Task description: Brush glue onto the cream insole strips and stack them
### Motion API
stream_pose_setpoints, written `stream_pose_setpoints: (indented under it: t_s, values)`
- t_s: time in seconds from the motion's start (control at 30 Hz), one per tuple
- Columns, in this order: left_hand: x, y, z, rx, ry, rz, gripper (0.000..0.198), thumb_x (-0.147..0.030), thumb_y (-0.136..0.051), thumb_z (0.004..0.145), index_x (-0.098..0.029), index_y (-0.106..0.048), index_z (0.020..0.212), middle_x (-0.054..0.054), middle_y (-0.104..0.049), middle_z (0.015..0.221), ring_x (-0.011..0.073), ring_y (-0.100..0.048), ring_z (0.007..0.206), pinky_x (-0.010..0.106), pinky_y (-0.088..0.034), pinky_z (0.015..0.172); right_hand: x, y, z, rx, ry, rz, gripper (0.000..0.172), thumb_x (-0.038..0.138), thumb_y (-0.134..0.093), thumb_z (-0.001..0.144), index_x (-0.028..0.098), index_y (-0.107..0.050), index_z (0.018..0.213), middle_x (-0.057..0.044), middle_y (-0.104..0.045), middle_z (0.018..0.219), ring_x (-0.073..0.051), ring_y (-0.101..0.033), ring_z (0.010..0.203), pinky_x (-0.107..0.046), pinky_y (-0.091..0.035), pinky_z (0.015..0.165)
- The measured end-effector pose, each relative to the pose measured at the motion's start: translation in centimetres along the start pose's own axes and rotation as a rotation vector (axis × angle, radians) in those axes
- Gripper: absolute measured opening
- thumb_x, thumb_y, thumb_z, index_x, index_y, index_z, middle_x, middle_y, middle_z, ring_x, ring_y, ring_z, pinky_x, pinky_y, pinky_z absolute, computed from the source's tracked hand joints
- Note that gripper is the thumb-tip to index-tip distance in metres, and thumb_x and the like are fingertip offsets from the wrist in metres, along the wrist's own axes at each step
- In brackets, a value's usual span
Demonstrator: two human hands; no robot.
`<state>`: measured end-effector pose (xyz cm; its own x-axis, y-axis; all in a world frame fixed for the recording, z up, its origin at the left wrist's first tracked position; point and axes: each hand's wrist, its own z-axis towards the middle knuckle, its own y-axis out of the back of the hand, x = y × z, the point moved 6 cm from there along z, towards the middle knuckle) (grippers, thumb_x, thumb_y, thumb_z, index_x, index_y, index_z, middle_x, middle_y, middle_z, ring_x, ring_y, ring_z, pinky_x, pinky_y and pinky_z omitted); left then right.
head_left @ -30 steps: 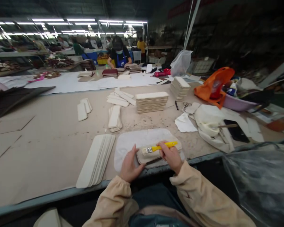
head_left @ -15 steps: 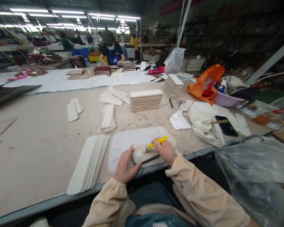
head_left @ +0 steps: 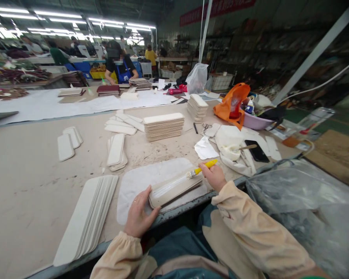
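My right hand [head_left: 214, 177] grips the yellow handle of a paintbrush [head_left: 207, 166]. The brush's bristles rest on the right part of a long beige panel [head_left: 166, 193] with rounded corners, and a wet whitish streak runs along its top. Around the panel's left end my left hand [head_left: 139, 213] is closed, thumb at the near side and fingers at the far side. Other pieces seem to lie beneath this panel. Under them is a white rounded sheet [head_left: 128, 190] at the table's front edge. Left of it, a fanned row of long white panels [head_left: 85, 217] lies overlapped.
Stacks of strips [head_left: 164, 128] and smaller loose pieces [head_left: 66, 147] lie farther back. At right are a white cloth bundle [head_left: 229, 143], a phone [head_left: 256, 151], scissors [head_left: 206, 127], an orange bag [head_left: 232, 104] and a purple basin [head_left: 257, 121]. A co-worker [head_left: 120, 68] works across the table.
The brush has moved right along the panel, from near my left hand toward the far end, leaving a longer wet streak. My left hand keeps its hold. The camera view has turned right.
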<state>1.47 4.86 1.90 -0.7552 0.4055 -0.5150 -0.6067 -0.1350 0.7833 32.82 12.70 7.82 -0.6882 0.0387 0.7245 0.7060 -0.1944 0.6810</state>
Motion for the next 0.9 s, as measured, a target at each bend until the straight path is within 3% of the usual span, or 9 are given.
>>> stream_pose_setpoints:
  t_s: [0.2, 0.37, 0.47, 0.6, 0.73, 0.9]
  values:
    - [0.0, 0.0, -0.1, -0.02, -0.014, 0.0, 0.068, -0.039, -0.061, 0.081, -0.021, -0.036, 0.141, 0.012, -0.057, 0.132, 0.0284, -0.055, 0.12, 0.046, -0.047, 0.1, -0.8, 1.9, 0.9, -0.064, 0.007, -0.075, 0.046, 0.058, -0.038, 0.083, 0.021, -0.058, 0.063, -0.002, -0.053, 0.048, -0.019, -0.054, 0.054, -0.03, -0.037, 0.057]
    - [0.0, -0.1, 0.0, -0.013, -0.02, -0.009, 0.068, -0.039, -0.06, 0.082, -0.021, -0.034, 0.142, 0.013, -0.055, 0.134, 0.0286, -0.054, 0.121, 0.047, -0.047, 0.1, 0.6, 2.8, -0.2, -0.092, 0.048, -0.034, 0.048, 0.061, -0.038, 0.086, 0.02, -0.059, 0.074, -0.001, -0.052, 0.05, -0.018, -0.053, 0.054, -0.029, -0.037, 0.058]
    - [-0.2, 0.1, 0.1, 0.003, -0.006, -0.027, 0.069, -0.038, -0.06, 0.082, -0.021, -0.032, 0.142, 0.013, -0.055, 0.134, 0.0292, -0.054, 0.121, 0.049, -0.046, 0.101, 2.3, 0.9, -2.1, -0.016, 0.026, 0.271, 0.044, 0.059, -0.042, 0.088, 0.019, -0.057, 0.079, 0.004, -0.044, 0.047, -0.014, -0.045, 0.045, -0.027, -0.034, 0.05]
    - [-0.6, 0.3, 0.2, 0.016, 0.007, -0.052, 0.069, -0.036, -0.06, 0.081, -0.019, -0.033, 0.142, 0.014, -0.055, 0.133, 0.0289, -0.053, 0.12, 0.047, -0.045, 0.101, 5.0, -4.7, -5.2, 0.219, -0.056, 0.609, 0.038, 0.057, -0.048, 0.087, 0.02, -0.055, 0.084, 0.008, -0.036, 0.043, -0.01, -0.031, 0.037, -0.025, -0.025, 0.041]
    - [-0.8, 0.4, 0.2, 0.017, 0.011, -0.055, 0.07, -0.034, -0.06, 0.08, -0.019, -0.032, 0.143, 0.013, -0.055, 0.133, 0.0277, -0.054, 0.12, 0.045, -0.045, 0.101, 6.7, -8.7, -6.8, 0.327, 0.006, 0.565, 0.034, 0.051, -0.047, 0.089, 0.02, -0.056, 0.079, 0.007, -0.041, 0.044, -0.011, -0.038, 0.041, -0.025, -0.032, 0.046]
    - [-0.9, 0.4, 0.2, 0.018, -0.007, -0.041, 0.07, -0.035, -0.06, 0.081, -0.019, -0.032, 0.143, 0.013, -0.055, 0.133, 0.027, -0.053, 0.121, 0.044, -0.045, 0.101, 5.8, -8.6, -6.2, 0.303, 0.063, 0.387, 0.038, 0.049, -0.046, 0.09, 0.022, -0.053, 0.065, 0.004, -0.047, 0.048, -0.013, -0.05, 0.05, -0.026, -0.04, 0.058]
